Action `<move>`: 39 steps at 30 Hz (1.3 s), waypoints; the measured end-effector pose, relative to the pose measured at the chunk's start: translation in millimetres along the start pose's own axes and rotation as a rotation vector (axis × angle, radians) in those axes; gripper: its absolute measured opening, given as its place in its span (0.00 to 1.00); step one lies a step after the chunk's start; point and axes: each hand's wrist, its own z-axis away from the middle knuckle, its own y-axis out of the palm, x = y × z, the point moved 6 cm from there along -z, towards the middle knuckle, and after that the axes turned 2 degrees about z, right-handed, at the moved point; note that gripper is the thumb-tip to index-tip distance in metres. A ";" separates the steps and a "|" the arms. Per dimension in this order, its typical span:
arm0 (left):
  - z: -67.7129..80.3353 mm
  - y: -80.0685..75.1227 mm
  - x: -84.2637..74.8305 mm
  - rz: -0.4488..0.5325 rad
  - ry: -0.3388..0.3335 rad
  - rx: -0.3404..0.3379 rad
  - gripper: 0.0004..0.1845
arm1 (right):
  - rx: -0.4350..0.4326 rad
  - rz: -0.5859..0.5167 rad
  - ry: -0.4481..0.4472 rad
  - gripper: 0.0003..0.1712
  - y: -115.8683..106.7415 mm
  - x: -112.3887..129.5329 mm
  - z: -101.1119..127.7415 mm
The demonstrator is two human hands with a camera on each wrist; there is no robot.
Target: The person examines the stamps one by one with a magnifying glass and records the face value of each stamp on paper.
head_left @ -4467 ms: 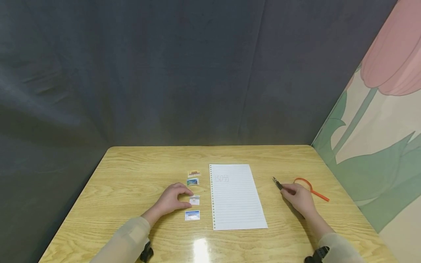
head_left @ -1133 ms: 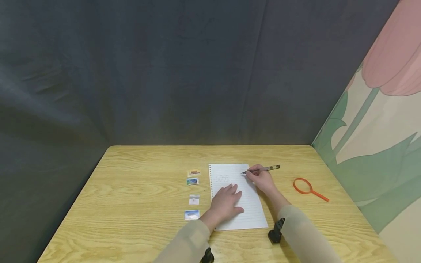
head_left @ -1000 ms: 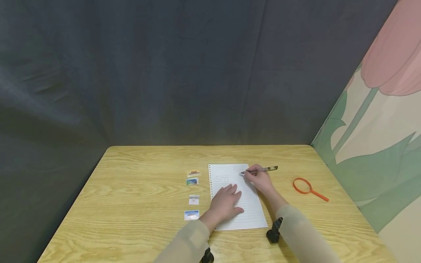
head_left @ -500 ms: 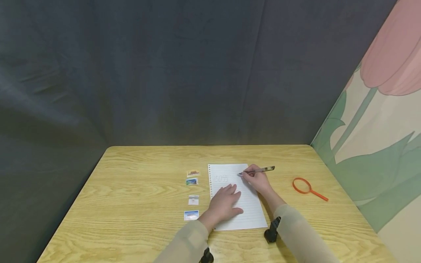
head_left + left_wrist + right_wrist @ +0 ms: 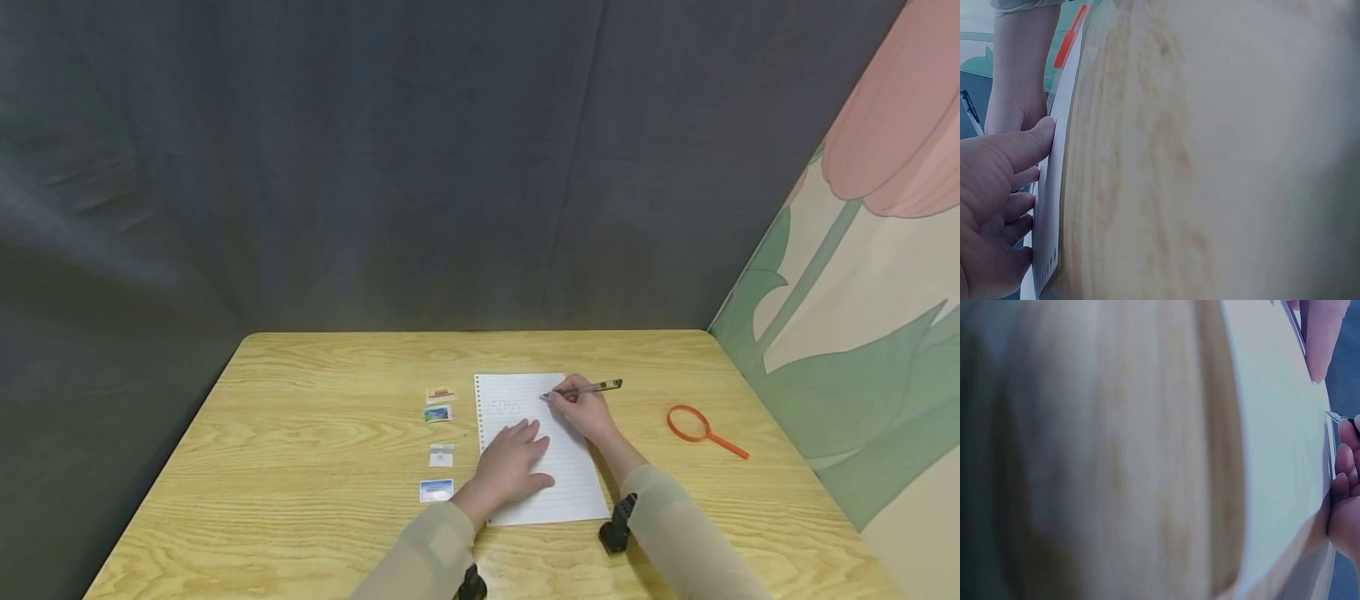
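Pinching a pen (image 5: 597, 387), right hand (image 5: 586, 411) at lined paper (image 5: 525, 392), left hand (image 5: 512, 462) flat, fingers straight, pressing the sheet

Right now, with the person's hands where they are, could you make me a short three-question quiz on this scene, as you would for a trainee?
1. True or false: the right hand holds a pen with its tip on the sheet of paper.
2. What does the left hand rest on? A) a picture card B) the sheet of paper C) the magnifying glass
3. How many small picture cards lie on the table beside the sheet?

Key: 1 true; 2 B; 3 four, in a column to the left of the sheet.
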 end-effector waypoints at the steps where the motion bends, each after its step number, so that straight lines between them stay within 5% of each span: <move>1: 0.0 -0.2 0.1 0.001 -0.001 0.001 0.33 | 0.003 0.000 -0.001 0.06 0.7 0.0 -0.2; 30: 0.3 -0.4 0.5 -0.009 -0.015 0.022 0.34 | 0.136 -0.044 -0.128 0.04 -4.7 1.3 12.6; 39: 0.6 0.5 0.0 -0.006 -0.002 0.010 0.34 | 0.110 -0.023 -0.145 0.03 0.9 2.6 8.9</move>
